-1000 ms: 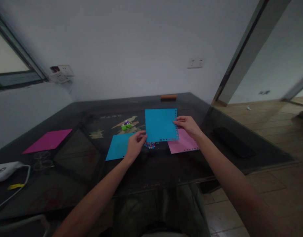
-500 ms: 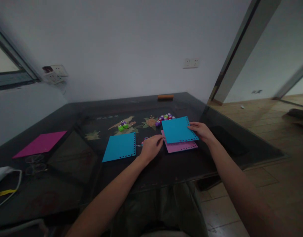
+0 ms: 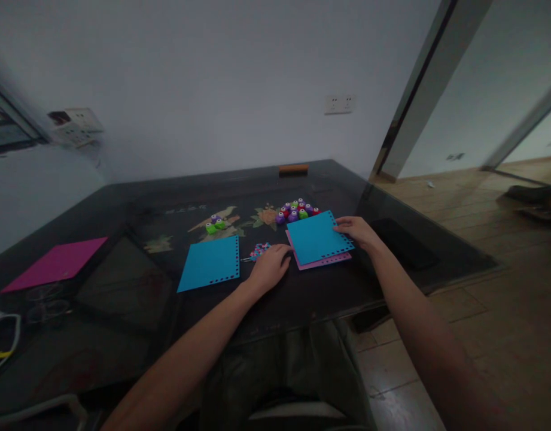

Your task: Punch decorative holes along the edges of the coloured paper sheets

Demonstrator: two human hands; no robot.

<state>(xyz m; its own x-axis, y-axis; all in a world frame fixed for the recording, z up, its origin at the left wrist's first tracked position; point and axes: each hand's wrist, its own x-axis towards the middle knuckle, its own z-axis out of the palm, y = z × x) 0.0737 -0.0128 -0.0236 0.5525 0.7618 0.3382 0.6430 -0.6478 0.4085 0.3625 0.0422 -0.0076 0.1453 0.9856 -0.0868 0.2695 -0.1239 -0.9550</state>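
Observation:
My right hand pinches the right edge of a blue sheet with round holes punched along two sides. That sheet overlaps a pink punched sheet, whose lower edge shows beneath it. At the left edge of the two sheets, my left hand rests on the table, fingers extended and thumb apart, holding nothing visible. Just behind its knuckles lies a small pile of pink and blue bits, partly hidden by the hand. Another blue punched sheet lies flat to the left.
Behind the overlapped sheets sit several eyeball-like coloured pieces; a few green and purple ones are farther left. A magenta sheet and eyeglasses lie at left. A brown bar is at the table's back edge.
The blue sheet in my right hand has come down closer over the pink one, covering more of it. My left fingers have loosened at the sheets' left edge. The view has shifted slightly.

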